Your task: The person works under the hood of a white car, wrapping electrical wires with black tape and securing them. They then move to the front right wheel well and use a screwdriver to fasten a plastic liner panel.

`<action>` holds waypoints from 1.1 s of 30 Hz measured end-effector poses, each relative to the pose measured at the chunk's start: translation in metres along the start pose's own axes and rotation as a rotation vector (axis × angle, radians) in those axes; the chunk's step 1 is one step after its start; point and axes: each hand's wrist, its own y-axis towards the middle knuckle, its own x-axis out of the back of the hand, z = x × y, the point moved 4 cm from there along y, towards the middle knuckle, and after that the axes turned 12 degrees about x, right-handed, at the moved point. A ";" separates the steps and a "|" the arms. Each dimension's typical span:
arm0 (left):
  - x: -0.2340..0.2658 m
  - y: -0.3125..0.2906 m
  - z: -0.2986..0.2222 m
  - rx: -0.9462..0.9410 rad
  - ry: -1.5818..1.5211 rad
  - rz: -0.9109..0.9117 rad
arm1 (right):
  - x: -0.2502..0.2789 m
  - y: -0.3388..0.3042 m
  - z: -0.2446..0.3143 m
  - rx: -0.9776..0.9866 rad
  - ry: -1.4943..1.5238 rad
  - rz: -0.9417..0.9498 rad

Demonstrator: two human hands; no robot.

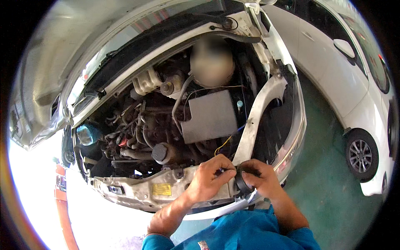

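Observation:
Both my hands are close together over the front edge of an open engine bay, at the corner near the headlight. My left hand (211, 177) is closed, thumb and forefinger pinched; whatever lies between the tips is too small to make out. Just to its right, my right hand (263, 178) is curled with thumb and fingers around a black rounded piece (241, 182) that looks like a roll of tape. A thin yellow wire (223, 144) with a blue length beside it runs in the bay just beyond my hands.
A grey flat cover (210, 116) sits mid-bay, with a round-capped reservoir (162, 153) and hoses to its left. The raised hood (46, 79) stands at the left. A pale fender rail (254, 125) runs along the right. Another white car (329, 79) is parked on the green floor.

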 end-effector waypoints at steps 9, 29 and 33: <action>0.021 -0.007 0.050 0.244 0.056 -0.286 | -0.017 -0.009 0.019 0.274 -0.177 0.406; 0.008 -0.008 0.035 0.157 -0.333 0.167 | 0.008 0.002 0.013 0.403 -0.125 0.177; 0.018 -0.005 0.045 0.143 -0.188 -0.023 | 0.008 0.004 0.016 0.454 -0.181 0.200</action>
